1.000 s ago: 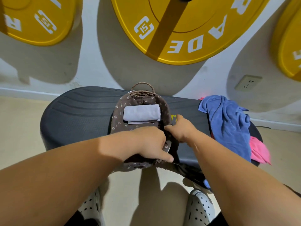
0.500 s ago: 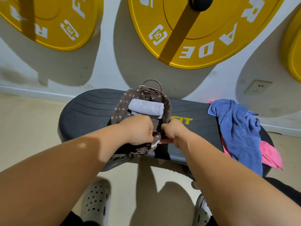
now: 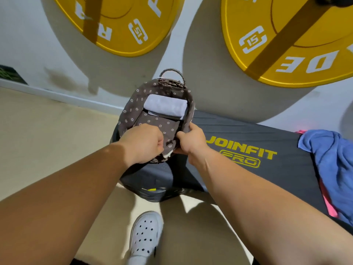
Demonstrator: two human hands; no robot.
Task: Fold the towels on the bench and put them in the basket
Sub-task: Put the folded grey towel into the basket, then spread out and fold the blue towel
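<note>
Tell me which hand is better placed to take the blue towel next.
Probably right. The right hand grips the basket rim on the side facing the blue towel, heaped at the right of the bench; the left hand grips farther away.

Gym, yellow weight plates leaning on the white wall, black JOINFIT PRO padded counter, beige floor

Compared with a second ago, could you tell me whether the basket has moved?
Yes. The basket has shifted left along the bench: its JOINFIT logo, partly covered before, now shows whole beside the basket.
</note>
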